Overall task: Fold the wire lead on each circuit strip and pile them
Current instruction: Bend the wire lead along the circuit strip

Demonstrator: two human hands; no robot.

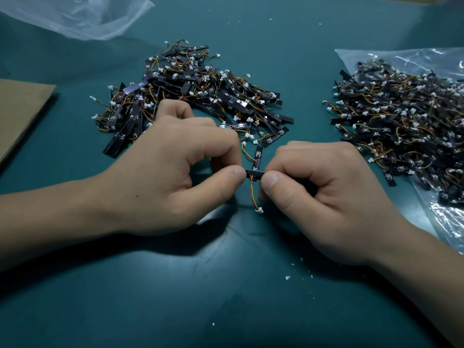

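A small black circuit strip [254,174] is held level above the green table [226,297]. My left hand [173,177] pinches its left end between thumb and fingers. My right hand [324,192] pinches its right end the same way. The strip's red, yellow and orange wire lead [253,194] hangs straight down, ending in a white plug [259,210] near the table. Behind my left hand lies a pile of black strips [200,96] with wires. A second, denser heap of strips [406,121] lies on a plastic bag at the right.
A clear plastic bag [442,214] spreads under the right heap. Another crumpled plastic bag [75,16] lies at the far left. A sheet of brown cardboard [20,109] covers the left edge. Tiny white crumbs [287,277] dot the table near me.
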